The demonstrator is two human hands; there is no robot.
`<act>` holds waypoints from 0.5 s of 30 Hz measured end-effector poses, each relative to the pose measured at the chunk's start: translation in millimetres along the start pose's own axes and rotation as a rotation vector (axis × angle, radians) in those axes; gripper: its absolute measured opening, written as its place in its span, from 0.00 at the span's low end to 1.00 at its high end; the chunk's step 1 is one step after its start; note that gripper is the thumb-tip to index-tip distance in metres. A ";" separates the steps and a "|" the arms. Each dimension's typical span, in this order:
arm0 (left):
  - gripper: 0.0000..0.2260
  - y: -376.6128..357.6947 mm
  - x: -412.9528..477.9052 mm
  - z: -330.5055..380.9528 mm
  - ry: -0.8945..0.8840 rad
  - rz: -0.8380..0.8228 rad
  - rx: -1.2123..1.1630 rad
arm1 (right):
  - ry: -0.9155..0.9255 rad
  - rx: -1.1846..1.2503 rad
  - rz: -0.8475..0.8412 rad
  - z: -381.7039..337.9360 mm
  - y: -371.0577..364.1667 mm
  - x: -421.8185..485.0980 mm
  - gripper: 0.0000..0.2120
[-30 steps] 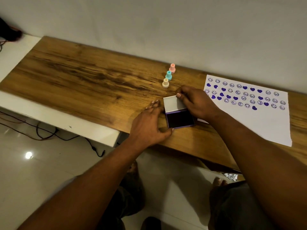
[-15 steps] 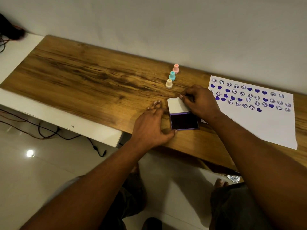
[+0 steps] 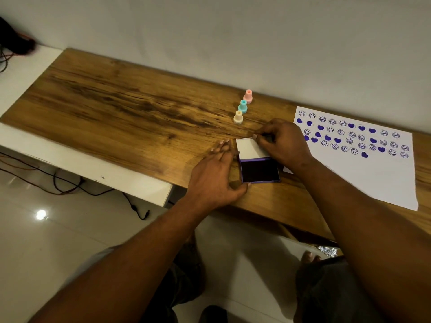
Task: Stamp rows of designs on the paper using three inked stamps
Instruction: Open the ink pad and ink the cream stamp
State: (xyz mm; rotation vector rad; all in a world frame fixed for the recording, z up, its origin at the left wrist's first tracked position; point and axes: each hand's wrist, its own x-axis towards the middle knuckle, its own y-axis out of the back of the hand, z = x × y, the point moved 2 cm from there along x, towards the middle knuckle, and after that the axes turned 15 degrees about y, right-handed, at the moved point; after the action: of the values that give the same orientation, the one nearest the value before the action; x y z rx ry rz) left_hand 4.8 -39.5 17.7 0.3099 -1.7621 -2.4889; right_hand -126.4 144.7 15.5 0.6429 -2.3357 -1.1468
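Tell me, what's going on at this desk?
A person is working with an open ink pad on a wooden desk. The left hand steadies the pad's side with flat fingers, while the right hand pinches its white lid. Three small stamps stand untouched in a row behind. The paper on the right already carries rows of purple smileys and hearts.

No word, number, brand name or label can be read anywhere in the view. The only printed marks are purple stamped signs on the white paper (image 3: 373, 178), set in rows across its far half: round smiley faces mixed with solid hearts. The ink pad lid (image 3: 248, 149) shows a plain white face.
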 end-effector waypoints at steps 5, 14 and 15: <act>0.38 0.8 -1.1 0.7 -0.045 -0.027 -0.024 | 0.022 -0.023 0.012 -1.5 1.5 0.1 0.14; 0.37 1.0 -2.2 -0.8 -0.044 -0.035 -0.036 | 0.015 -0.059 0.135 -16.9 3.7 13.5 0.14; 0.37 0.5 -1.9 -1.5 -0.043 -0.036 -0.040 | 0.031 -0.060 0.141 -20.8 3.1 16.3 0.16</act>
State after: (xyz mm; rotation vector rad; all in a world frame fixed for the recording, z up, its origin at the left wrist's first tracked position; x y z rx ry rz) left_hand 7.0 -40.8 17.9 0.2901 -1.7348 -2.5710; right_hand -127.8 124.4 32.5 0.4633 -2.2719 -1.1306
